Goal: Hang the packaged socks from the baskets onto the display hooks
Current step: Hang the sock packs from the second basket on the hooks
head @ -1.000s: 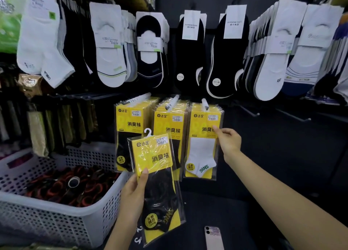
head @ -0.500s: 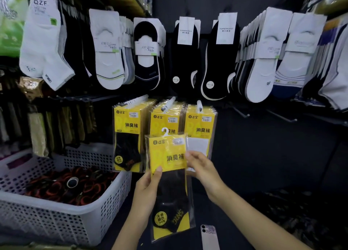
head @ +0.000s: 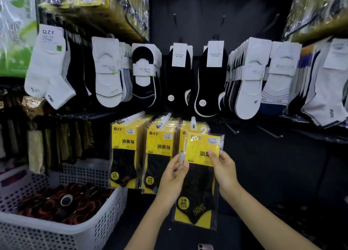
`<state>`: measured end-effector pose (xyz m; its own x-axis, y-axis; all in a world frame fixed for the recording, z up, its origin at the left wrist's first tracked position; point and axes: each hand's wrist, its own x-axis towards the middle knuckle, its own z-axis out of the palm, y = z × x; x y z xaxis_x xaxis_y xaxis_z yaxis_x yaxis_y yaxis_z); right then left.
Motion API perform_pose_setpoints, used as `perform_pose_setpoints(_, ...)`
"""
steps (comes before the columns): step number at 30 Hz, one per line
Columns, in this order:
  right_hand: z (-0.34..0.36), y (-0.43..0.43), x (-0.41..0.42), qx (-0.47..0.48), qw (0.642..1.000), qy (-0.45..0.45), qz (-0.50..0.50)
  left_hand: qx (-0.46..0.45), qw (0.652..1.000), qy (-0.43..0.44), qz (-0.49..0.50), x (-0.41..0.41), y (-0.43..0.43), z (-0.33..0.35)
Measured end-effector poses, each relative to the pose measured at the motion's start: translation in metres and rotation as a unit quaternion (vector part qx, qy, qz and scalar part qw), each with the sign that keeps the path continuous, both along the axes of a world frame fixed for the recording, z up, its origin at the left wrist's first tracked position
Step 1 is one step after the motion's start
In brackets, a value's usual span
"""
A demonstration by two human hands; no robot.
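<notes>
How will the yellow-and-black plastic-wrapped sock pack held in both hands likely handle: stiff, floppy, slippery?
Probably light: the left hand and right hand hold the yellow-and-black plastic-wrapped sock pack by fingertip pinches. Its glossy film looks slippery. It hangs flat, so likely fairly stiff.

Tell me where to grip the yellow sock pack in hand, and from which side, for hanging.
Pinch the yellow card header of the sock pack at its side edges, one hand from each side, as the left hand and right hand do. That leaves the white hanger hook on top free for the peg.
</notes>
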<state>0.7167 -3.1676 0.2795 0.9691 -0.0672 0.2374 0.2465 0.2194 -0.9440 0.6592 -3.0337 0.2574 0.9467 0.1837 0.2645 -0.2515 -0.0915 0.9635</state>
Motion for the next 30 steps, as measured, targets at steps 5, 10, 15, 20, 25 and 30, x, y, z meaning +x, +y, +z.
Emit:
perform_pose_setpoints(5,0.013,0.008,0.025,-0.069,0.997,-0.035,0.004,0.004,1.000,0.009,0.014,0.020,-0.001,0.006)
perform_pose_setpoints(10,0.009,0.015,0.050,-0.102,0.994,-0.025,-0.012,0.007,0.999,0.025,0.026,0.043,0.002,0.003)
perform_pose_setpoints(15,-0.001,0.018,0.074,-0.077,0.996,0.043,-0.036,0.024,0.999,0.031,0.035,0.072,0.002,-0.002)
perform_pose_setpoints(20,-0.020,0.008,0.081,-0.084,0.992,0.089,-0.043,0.058,0.996,0.030,0.067,0.084,0.005,-0.015)
perform_pose_setpoints(25,-0.058,-0.032,0.049,-0.126,0.986,0.104,-0.013,0.064,0.994,0.070,0.062,0.063,0.010,-0.054)
perform_pose_setpoints(30,-0.137,-0.090,-0.016,-0.245,0.950,0.189,0.047,0.053,0.984,0.167,0.023,0.008,-0.010,-0.141)
